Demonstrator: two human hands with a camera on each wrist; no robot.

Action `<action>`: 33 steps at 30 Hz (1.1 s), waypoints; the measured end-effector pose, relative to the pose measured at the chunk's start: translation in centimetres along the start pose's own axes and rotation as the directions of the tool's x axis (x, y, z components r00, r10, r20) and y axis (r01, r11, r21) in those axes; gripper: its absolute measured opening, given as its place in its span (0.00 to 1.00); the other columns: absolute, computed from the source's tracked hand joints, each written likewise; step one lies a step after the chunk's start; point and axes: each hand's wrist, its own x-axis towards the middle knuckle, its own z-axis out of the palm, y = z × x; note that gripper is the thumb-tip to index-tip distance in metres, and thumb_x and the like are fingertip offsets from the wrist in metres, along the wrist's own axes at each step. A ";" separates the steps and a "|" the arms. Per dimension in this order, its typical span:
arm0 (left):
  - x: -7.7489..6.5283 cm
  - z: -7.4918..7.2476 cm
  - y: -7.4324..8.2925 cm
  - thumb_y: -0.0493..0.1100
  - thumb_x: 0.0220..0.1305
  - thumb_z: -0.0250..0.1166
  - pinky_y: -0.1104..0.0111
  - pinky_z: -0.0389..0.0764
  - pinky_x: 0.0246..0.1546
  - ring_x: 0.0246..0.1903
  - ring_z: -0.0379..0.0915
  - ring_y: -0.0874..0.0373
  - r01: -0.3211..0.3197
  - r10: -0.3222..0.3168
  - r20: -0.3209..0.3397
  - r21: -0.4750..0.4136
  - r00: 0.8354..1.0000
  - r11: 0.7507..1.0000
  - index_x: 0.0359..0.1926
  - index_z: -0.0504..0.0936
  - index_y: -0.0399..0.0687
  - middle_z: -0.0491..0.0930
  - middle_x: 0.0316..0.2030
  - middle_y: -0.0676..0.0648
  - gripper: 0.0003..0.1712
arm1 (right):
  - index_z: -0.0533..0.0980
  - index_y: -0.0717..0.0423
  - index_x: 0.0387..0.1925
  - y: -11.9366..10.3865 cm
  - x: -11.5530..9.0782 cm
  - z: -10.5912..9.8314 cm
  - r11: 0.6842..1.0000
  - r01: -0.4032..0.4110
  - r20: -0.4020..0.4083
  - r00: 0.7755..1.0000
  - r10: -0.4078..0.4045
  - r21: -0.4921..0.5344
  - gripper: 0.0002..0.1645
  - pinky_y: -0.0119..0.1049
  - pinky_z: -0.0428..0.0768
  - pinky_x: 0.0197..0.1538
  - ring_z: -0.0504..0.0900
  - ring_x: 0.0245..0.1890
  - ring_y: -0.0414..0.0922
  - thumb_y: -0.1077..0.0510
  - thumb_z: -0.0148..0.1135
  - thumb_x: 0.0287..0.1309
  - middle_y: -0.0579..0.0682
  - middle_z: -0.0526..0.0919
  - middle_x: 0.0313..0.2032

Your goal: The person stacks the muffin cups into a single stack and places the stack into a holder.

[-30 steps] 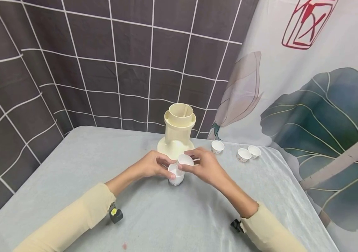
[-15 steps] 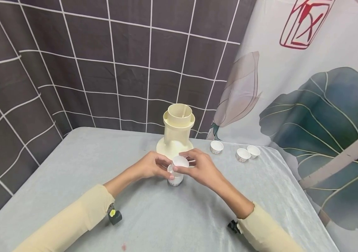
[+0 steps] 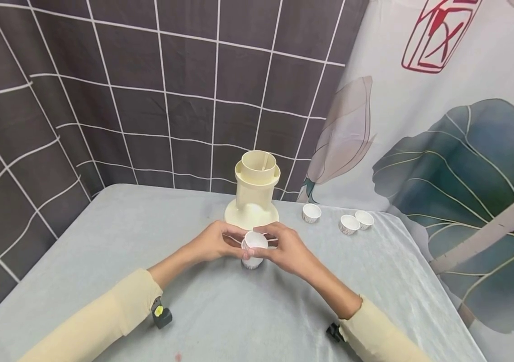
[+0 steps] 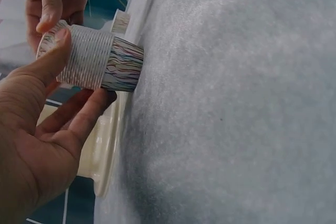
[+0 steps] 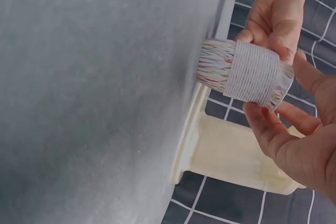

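Note:
A stack of white paper baking cups (image 4: 89,59), patterned with coloured streaks, stands upright on the grey cloth, its many rims nested closely. My left hand (image 3: 217,242) grips the stack from the left, thumb on the near side and fingers behind. From the right, my right hand (image 3: 287,249) pinches the rim of a baking cup (image 3: 255,240) seated in the stack's top. In the right wrist view this upper cup (image 5: 282,86) sticks out a little past the nested rims. Fingertips of both hands come close together at the top.
Right behind the stack stands a cream plastic holder (image 3: 257,196) with a wide round base and a tube-like top. Three loose baking cups lie at the back right, one (image 3: 312,213) apart and two (image 3: 349,224) side by side. A dark checked curtain (image 3: 184,115) hangs behind the table.
My right hand has moved left and down with its baking cup, from beside the stack's mouth to into its top. My left hand has kept its grip on the stack.

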 end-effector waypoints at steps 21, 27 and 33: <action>0.3 -0.2 0.7 0.33 0.61 0.85 0.63 0.95 0.53 0.52 0.95 0.40 0.044 -0.044 -0.020 -0.004 0.999 0.999 0.57 0.92 0.32 0.95 0.52 0.36 0.23 | 0.84 0.69 0.64 1.1 0.1 -0.5 0.999 -0.026 0.119 0.993 0.020 0.047 0.29 0.44 0.92 0.64 0.92 0.64 0.61 0.62 0.82 0.65 0.64 0.92 0.60; 0.9 -0.3 1.0 0.32 0.59 0.85 0.63 0.95 0.53 0.51 0.95 0.43 0.054 -0.054 0.005 0.034 0.999 0.998 0.52 0.93 0.31 0.93 0.55 0.34 0.19 | 0.86 0.68 0.60 0.3 0.6 -0.5 0.997 -0.070 0.136 0.988 0.075 -0.044 0.26 0.46 0.92 0.63 0.93 0.62 0.59 0.62 0.83 0.63 0.63 0.92 0.60; 1.2 -0.4 1.5 0.35 0.57 0.87 0.55 0.92 0.63 0.53 0.95 0.47 0.024 -0.023 -0.005 0.112 1.000 0.993 0.48 0.95 0.35 0.96 0.49 0.39 0.18 | 0.88 0.63 0.54 -0.2 1.1 -0.8 0.989 -0.110 0.129 0.984 0.122 -0.098 0.22 0.48 0.92 0.63 0.93 0.61 0.57 0.62 0.85 0.60 0.61 0.92 0.62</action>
